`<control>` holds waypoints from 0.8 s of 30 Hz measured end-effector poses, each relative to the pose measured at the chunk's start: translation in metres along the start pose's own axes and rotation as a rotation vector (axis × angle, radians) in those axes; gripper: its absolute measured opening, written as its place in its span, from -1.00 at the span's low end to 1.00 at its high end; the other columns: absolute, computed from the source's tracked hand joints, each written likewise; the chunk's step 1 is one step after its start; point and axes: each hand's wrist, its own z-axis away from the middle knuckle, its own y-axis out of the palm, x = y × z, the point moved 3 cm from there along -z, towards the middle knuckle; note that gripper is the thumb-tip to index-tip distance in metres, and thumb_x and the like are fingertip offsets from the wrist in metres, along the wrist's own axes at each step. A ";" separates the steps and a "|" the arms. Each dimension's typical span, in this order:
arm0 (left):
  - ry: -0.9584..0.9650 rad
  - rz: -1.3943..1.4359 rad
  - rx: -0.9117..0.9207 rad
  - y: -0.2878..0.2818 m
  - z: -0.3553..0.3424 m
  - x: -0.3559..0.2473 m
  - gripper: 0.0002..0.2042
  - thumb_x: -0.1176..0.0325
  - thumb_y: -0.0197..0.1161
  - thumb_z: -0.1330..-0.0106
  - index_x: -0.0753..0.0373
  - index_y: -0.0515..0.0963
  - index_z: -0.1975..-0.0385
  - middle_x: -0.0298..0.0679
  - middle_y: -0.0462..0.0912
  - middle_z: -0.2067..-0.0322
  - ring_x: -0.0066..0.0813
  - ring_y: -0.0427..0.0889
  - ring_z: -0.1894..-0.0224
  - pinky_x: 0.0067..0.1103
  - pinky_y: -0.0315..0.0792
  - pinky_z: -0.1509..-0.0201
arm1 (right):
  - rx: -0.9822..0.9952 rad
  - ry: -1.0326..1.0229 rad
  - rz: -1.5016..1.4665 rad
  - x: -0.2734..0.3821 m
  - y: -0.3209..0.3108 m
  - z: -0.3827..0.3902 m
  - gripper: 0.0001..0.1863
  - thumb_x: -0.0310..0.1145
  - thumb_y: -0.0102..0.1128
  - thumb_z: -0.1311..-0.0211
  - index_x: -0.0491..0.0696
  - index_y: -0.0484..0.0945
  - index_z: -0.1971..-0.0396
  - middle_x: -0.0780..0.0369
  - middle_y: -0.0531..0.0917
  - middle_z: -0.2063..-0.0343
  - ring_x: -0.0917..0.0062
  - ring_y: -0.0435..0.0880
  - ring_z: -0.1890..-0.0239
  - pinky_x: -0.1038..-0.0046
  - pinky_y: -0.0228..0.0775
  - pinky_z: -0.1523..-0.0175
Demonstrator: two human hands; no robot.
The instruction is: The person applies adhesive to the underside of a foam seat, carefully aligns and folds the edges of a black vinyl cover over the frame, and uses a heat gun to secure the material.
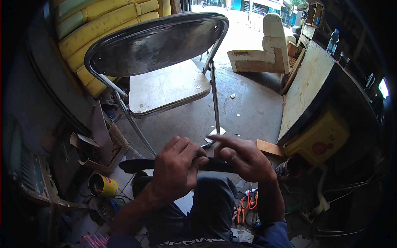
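Note:
My left hand [175, 165] and my right hand [242, 157] meet over my knee, both pinching a long black curved strip [134, 165] that runs from left to right under the fingers. Between the fingertips a small thin metal piece [206, 144] pokes out; I cannot tell which hand grips it. Right in front stands a metal-framed chair [157, 45] with a shiny bare backrest and a bare wooden seat board [165, 87], its legs close to my hands.
Yellow foam cushions [99, 25] are stacked at the back left. A cardboard box of scraps [103, 144] and a yellow tin [102, 185] sit at the left. Orange-handled pliers [246, 204] lie on the floor. A wooden board [306, 87], yellow container [320, 138] and white armchair [269, 45] stand at the right.

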 end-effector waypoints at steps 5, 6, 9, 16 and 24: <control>-0.063 0.006 0.011 0.007 0.012 0.010 -0.91 0.55 0.41 -0.19 0.29 0.61 0.37 -0.15 0.59 0.38 -0.10 0.56 0.25 -0.28 0.45 0.15 | 0.190 0.103 0.060 -0.008 -0.001 0.003 -0.74 -0.25 0.28 -0.46 -0.16 0.69 0.14 0.11 0.71 0.32 0.30 0.73 0.26 0.30 0.53 0.13; -0.066 0.017 0.018 0.006 0.013 0.009 -0.91 0.53 0.41 -0.19 0.29 0.61 0.37 -0.15 0.59 0.38 -0.10 0.57 0.25 -0.28 0.45 0.16 | 0.157 0.067 0.065 -0.007 0.000 0.004 -0.76 -0.27 0.32 -0.42 -0.17 0.67 0.22 0.11 0.70 0.35 0.31 0.72 0.28 0.31 0.51 0.18; -0.072 0.033 0.075 -0.005 0.008 0.003 -0.90 0.46 0.42 -0.23 0.28 0.62 0.36 -0.15 0.60 0.37 -0.11 0.60 0.24 -0.28 0.47 0.16 | 0.091 0.063 0.013 0.000 0.003 0.004 -0.80 -0.31 0.32 -0.40 -0.17 0.65 0.23 0.10 0.68 0.36 0.31 0.70 0.29 0.30 0.50 0.17; -0.144 -0.021 0.208 -0.017 -0.001 -0.006 -0.88 0.30 0.43 -0.26 0.16 0.66 0.36 -0.27 0.68 0.35 -0.21 0.70 0.23 -0.29 0.48 0.15 | -0.084 -0.034 0.091 -0.001 0.021 0.009 -0.86 -0.41 0.25 -0.41 -0.17 0.55 0.28 0.19 0.60 0.36 0.46 0.62 0.30 0.40 0.45 0.14; -0.225 -0.027 0.088 0.002 0.017 0.001 -0.92 0.31 0.40 -0.26 0.15 0.68 0.38 -0.26 0.69 0.39 -0.22 0.70 0.26 -0.30 0.40 0.16 | -0.109 0.153 -0.130 -0.021 0.037 0.024 -0.76 -0.25 0.17 -0.54 -0.14 0.53 0.24 0.32 0.53 0.37 0.67 0.47 0.30 0.55 0.39 0.14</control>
